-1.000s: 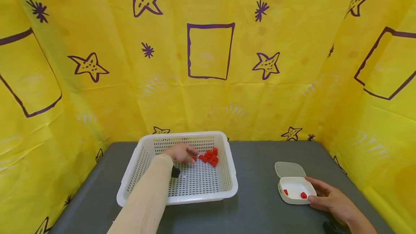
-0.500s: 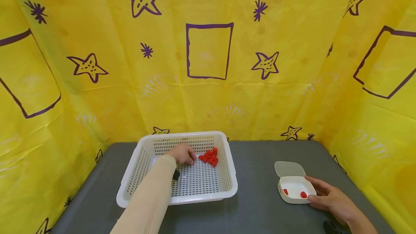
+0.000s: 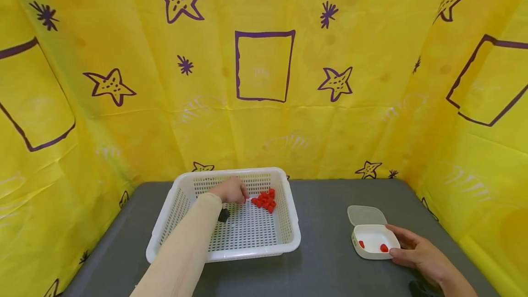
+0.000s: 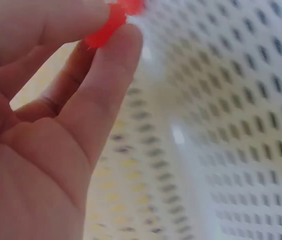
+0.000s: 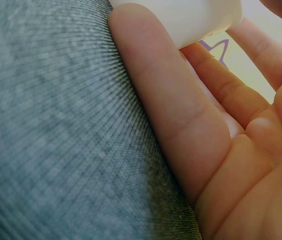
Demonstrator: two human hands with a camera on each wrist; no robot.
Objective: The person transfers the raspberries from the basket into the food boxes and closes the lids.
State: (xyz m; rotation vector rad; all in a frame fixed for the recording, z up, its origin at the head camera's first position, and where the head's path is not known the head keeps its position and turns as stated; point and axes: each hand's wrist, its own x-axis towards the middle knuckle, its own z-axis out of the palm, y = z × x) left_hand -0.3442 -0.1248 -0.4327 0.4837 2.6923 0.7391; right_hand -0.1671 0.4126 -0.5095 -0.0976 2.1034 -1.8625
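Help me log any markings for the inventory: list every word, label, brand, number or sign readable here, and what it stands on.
None: no words, numbers or brand marks can be read in any view.
The yellow backdrop bears only purple drawn stars and empty rectangles, no lettering.
The white basket, the small white box with its lid, and the red pieces carry no visible marking.
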